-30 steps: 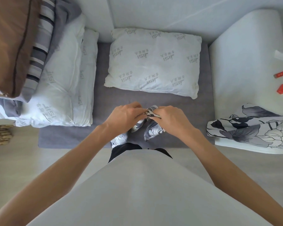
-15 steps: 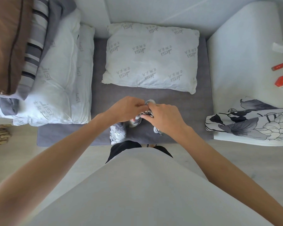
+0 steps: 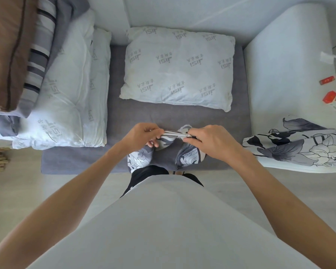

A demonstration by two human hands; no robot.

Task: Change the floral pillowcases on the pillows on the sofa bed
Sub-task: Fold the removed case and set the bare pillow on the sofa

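Pinching the floral case [image 3: 164, 141] edge, both hands worked it apart: left hand [image 3: 142, 135] and right hand [image 3: 209, 140] fingers clamped on fabric, rest hanging below over the bed [image 3: 182, 115]. Bare pillow [image 3: 177, 68] lay just beyond the fingers. Second case [image 3: 299, 144] sat right, unused. Judged: old covers off, none fitted yet.

bare mattress [image 3: 113, 148] ahead, pillow [image 3: 178, 68] beyond

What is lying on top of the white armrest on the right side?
On the white armrest lie a floral pillowcase draped over its near end, two red packets and a scrap of white paper. Whatever lies under the pillowcase is covered.
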